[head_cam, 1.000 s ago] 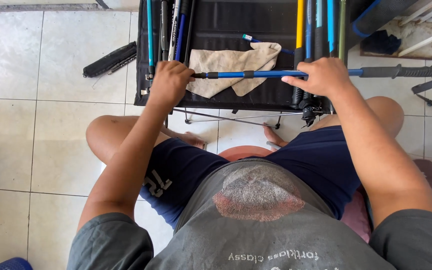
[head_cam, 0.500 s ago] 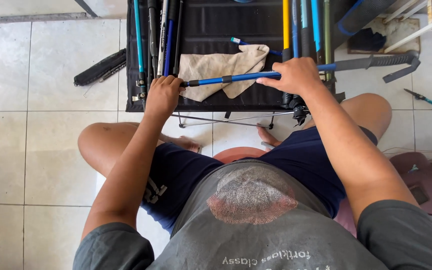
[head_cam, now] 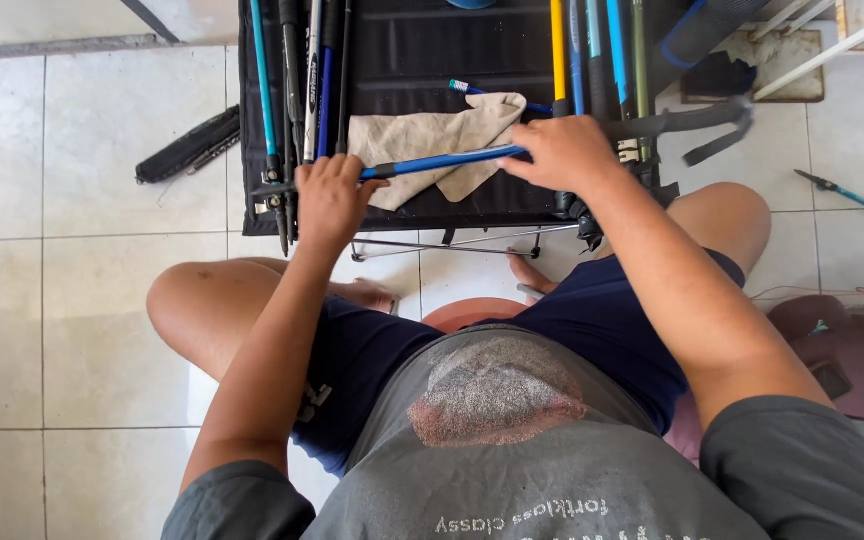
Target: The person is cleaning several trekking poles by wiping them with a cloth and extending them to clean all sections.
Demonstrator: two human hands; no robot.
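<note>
I hold a blue telescopic trekking pole crosswise over a small black folding table. My left hand grips its thin tip end near the table's front left. My right hand is closed around the blue shaft further right. The pole's black foam handle with a strap sticks out past the table on the right. A beige rag lies on the table just under the pole.
Several other poles lie lengthwise on the table, a bunch at the left and a bunch at the right. A black pouch lies on the tiled floor to the left. A teal pole lies on the floor at right.
The pole has slid leftward through my hands and tilted, left end lower. Its handle is now closer to the table. Both hands keep their grip.
</note>
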